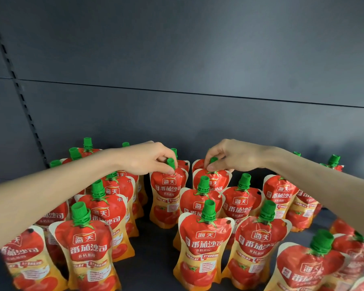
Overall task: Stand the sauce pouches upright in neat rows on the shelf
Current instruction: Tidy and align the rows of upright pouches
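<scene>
A green cap (171,163) is pinched between the thumb and curled fingers of the left hand (147,159). The tomato sauce pouch (168,198) beneath it is held upright with its base on the dark shelf (156,248). To the left of this grip a cluster of pouches (111,208) is seen standing in crowded files, some turned a little askew. The nearest pouch (88,248) of that cluster stands well forward of the grip. Only a narrow gap is seen between this grip and the one to its right.

There the second cap (214,159) is clamped by the fingertips of the right hand (235,155), with the thumb in front. The second pouch (216,181) is likewise held upright, just in front of another whose top edge shows behind it. In front of the right grip a file of two pouches (204,244) is lined up. To the right of it further pouches (282,196) stand in looser order. Those at the far lower right (309,267) appear tilted or overlapped, though blur there prevents certainty.

The step in hand is judged to be the squaring of two pouches towards the back, one in each hand, so that they stand side by side. Most of the stock is already upright, but the rows are not yet even. For the next move, each held pouch should be settled flat on its base, its face turned forward and aligned with the file in front. Only then should the caps be let go, and gently, since a quick release could let a soft pouch slump against its neighbours.
</scene>
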{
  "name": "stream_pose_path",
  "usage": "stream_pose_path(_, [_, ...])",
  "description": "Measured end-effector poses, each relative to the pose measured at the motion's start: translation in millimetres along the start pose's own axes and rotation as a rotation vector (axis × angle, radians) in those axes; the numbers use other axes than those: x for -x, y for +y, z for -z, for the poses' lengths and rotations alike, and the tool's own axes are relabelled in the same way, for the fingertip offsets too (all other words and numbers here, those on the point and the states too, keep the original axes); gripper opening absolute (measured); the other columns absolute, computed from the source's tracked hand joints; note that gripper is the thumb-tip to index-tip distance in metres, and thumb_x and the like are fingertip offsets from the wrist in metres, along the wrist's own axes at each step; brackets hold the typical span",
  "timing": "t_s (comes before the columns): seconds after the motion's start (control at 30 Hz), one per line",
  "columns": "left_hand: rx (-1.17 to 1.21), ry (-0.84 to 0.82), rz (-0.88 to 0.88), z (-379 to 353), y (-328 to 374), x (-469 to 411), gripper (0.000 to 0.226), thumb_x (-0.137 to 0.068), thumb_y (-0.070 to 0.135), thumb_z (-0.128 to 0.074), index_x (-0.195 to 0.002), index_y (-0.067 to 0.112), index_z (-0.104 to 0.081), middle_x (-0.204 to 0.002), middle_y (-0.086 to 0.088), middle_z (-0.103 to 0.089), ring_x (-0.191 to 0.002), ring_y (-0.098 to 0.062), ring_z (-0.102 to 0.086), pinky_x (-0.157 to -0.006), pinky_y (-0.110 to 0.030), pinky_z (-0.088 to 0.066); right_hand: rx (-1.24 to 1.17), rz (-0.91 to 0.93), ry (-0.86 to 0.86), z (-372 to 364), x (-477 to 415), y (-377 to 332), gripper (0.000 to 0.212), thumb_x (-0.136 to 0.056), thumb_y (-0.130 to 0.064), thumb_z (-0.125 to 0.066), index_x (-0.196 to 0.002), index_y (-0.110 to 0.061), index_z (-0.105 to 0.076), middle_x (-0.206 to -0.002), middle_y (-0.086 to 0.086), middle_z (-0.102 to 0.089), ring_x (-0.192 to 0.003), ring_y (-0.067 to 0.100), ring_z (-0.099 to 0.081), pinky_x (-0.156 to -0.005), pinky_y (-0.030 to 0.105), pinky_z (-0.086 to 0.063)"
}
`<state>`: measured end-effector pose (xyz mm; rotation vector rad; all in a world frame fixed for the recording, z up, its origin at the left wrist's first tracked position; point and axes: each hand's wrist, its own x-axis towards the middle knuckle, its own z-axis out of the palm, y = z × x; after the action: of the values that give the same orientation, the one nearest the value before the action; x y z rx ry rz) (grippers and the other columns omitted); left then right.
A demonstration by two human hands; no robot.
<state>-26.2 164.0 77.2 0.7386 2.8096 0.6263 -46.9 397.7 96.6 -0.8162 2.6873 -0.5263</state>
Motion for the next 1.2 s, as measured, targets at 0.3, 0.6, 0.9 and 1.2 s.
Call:
stream_pose_path(0.3, [-0.012,0.005,-0.002,2,2,0,0.022,-0.092,0.028,-0.056,-0.111,0.019,-0.063,-0.106,-0.002,-0.071,-0.096,-0.007,-0.066,-0.088,-0.026,-0.052,-0.008,-0.015,-0.008,0,0,-2,0.015,-0.092,-0.027,-0.056,-0.103,-0.021,-0.064,-0.102,-0.005,-0.069,-0.092,0.010,-0.065,-0.082,0.024,-0.052])
stream_pose_path(0.6, [-0.022,0.013,0.012,0,2,2,0.024,-0.091,0.029,-0.056,-0.113,0.022,-0.062,-0.112,0.003,-0.067,-0.098,-0.005,-0.063,-0.082,-0.013,-0.048,0.008,-0.019,0.011,-2,2,-3,0.018,-0.092,-0.027,-0.056,-0.107,-0.020,-0.064,-0.089,-0.016,-0.062,-0.088,0.006,-0.061,-0.080,0.019,-0.049])
stream_pose_path(0.9, [0.008,0.013,-0.001,2,-1,3,0.027,-0.088,0.033,-0.060,-0.115,0.026,-0.060,-0.124,0.006,-0.060,-0.111,-0.005,-0.056,-0.087,-0.012,-0.046,0.022,-0.060,0.067,-3,8,-4,0.030,-0.088,-0.028,-0.062,-0.117,-0.022,-0.057,-0.112,-0.001,-0.066,-0.098,0.014,-0.064,-0.091,0.030,-0.051])
stream_pose_path(1.2, [-0.026,0.228,-0.116,23,27,22,0.022,-0.086,0.036,-0.061,-0.106,0.026,-0.066,-0.103,0.016,-0.067,-0.092,0.008,-0.061,-0.079,-0.004,-0.046,0.001,-0.096,0.227,5,47,-3,0.033,-0.086,-0.035,-0.062,-0.115,-0.020,-0.059,-0.112,-0.002,-0.066,-0.101,0.014,-0.062,-0.097,0.034,-0.048])
